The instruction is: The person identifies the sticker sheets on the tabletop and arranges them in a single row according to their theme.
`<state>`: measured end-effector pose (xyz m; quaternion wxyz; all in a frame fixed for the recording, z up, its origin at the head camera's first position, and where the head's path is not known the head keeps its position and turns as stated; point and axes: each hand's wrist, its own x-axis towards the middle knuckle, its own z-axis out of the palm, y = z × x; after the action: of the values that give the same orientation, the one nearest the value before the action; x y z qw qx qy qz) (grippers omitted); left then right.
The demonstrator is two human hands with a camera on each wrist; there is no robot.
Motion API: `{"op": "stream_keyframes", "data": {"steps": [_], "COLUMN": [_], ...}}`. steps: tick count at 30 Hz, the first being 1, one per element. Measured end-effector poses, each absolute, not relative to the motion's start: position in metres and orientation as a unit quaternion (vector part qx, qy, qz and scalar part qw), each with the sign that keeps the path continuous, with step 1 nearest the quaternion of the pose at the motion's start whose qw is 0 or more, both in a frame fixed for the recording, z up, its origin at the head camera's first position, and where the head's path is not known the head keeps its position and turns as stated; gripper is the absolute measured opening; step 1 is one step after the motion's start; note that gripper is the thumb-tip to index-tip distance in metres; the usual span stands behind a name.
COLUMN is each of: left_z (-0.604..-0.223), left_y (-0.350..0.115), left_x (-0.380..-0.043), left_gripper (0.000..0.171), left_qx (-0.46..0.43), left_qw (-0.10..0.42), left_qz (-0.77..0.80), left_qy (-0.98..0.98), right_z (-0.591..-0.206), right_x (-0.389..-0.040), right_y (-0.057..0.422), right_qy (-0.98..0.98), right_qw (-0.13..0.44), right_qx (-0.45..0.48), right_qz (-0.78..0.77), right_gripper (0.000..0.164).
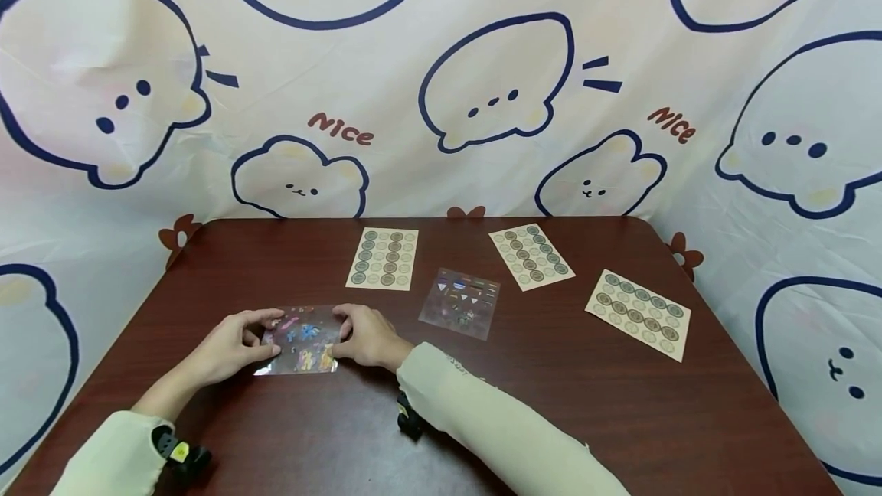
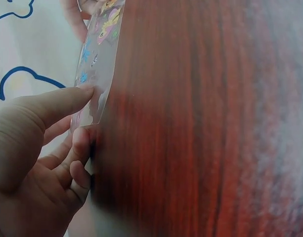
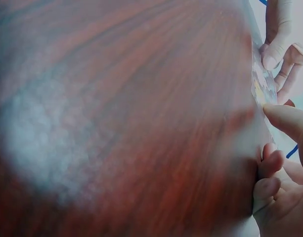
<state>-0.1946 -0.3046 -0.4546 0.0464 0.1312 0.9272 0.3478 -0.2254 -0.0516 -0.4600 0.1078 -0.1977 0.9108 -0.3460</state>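
A clear sticker sheet [image 1: 300,337] with small colourful cartoon figures is held between both hands at the left of the table. My left hand [image 1: 230,347] pinches its left side. In the left wrist view the thumb [image 2: 67,102] lies on the sheet's face, with the other fingers behind and below the edge. My right hand [image 1: 372,337] grips the right side, and its thumb [image 3: 289,118] presses on the printed face in the right wrist view. The sheet [image 2: 103,64] looks close over the tabletop, its near edge catching the light.
Another clear sheet [image 1: 460,303] with small prints lies right of the hands. Cream sheets of round stickers lie behind and to the right: one upright [image 1: 381,259], one tilted sheet [image 1: 532,256], one sheet near the right edge [image 1: 638,314]. A patterned curtain [image 1: 400,83] hangs behind the brown table [image 1: 551,389].
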Motion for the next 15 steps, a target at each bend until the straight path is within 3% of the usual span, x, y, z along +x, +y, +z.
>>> {"op": "stream_keyframes", "data": {"steps": [15], "left_z": [-0.4549], "left_y": [-0.3036], "left_x": [-0.1933], "left_gripper": [0.063], "left_qx": [0.135], "left_qw": [0.045], "left_qz": [0.304], "left_qy": [0.942], "right_z": [-0.4547], "right_x": [-0.2267], "right_y": [-0.056], "right_qy": [0.93], "right_qw": [0.118], "right_qx": [-0.208], "right_qz": [-0.28], "right_gripper": [0.066]}}
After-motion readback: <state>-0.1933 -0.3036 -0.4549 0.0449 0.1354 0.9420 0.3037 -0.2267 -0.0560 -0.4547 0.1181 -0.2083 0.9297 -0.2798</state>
